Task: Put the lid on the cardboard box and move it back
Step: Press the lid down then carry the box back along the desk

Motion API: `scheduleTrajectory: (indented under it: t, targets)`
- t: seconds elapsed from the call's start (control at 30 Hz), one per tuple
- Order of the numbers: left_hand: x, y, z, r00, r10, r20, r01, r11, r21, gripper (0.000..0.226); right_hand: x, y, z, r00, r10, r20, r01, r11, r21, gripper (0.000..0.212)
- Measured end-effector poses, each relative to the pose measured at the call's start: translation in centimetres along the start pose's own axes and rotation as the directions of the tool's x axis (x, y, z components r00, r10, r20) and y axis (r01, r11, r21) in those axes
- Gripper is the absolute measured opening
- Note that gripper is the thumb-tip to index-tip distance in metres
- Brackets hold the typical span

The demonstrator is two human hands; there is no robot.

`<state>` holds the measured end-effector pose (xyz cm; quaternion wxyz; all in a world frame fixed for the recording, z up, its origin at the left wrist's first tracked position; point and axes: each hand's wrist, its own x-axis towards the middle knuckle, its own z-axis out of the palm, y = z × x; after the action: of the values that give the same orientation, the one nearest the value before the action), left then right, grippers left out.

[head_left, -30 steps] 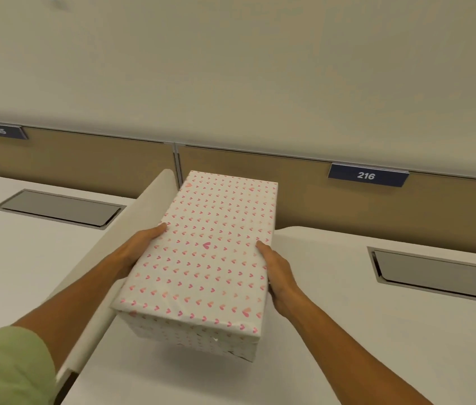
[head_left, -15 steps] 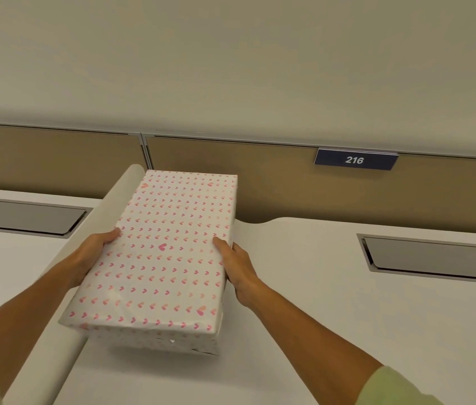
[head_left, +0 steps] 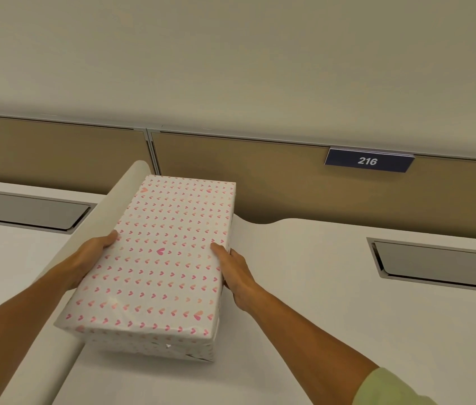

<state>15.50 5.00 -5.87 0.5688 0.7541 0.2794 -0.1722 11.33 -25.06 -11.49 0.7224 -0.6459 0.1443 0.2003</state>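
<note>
a plain cream wall [head_left: 231, 54] rises above tan fabric partition panels [head_left: 260, 182], one carrying a dark blue plate [head_left: 369, 161] with the number 216 in white. below, a smooth matte white table [head_left: 348, 317] with a curved cut-out along its back edge holds two recessed grey metal-framed hatches, one [head_left: 26, 210] at the left edge of the view and one [head_left: 447, 266] at the right. a rounded white divider [head_left: 64, 355] runs from the partition toward the near left corner. the cardboard box [head_left: 158, 258], a long rectangular shape with its lid on and wrapped in glossy white paper printed with rows of small pink and peach hearts, lies lengthwise beside the divider, its far end close to the back edge of the table. the left hand [head_left: 90, 252] is closed against the box's left long side, thumb on the top edge; the right hand [head_left: 234, 267] grips the right long side likewise. pale green sleeves [head_left: 388, 387] show at both lower corners.
</note>
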Motion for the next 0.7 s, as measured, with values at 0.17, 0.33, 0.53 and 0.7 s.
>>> scheduleTrajectory:
  t: [0.17, 0.33, 0.53, 0.7]
  targets:
    - [0.6, -0.2, 0.3, 0.999, 0.036, -0.026, -0.036, 0.999, 0.014, 0.044, 0.3, 0.1, 0.0, 1.000, 0.001, -0.001, -0.001, 1.000, -0.013, 0.058]
    - [1.1, 0.1, 0.2, 1.000, 0.017, -0.020, -0.016, 0.999, 0.034, 0.046, 0.8, 0.1, 0.2, 1.000, 0.006, -0.013, -0.006, 0.999, -0.036, 0.063]
    - [0.6, 0.2, 0.7, 0.995, 0.093, -0.032, -0.081, 0.959, 0.270, 0.053, 0.8, 0.0, 0.3, 1.000, 0.003, -0.024, -0.005, 0.994, -0.108, 0.068]
    - [-0.7, 0.8, 2.0, 0.905, 0.398, -0.149, -0.251, 0.783, 0.570, 0.049, -0.1, -1.2, 0.2, 0.997, 0.071, -0.021, -0.072, 0.994, -0.081, 0.053]
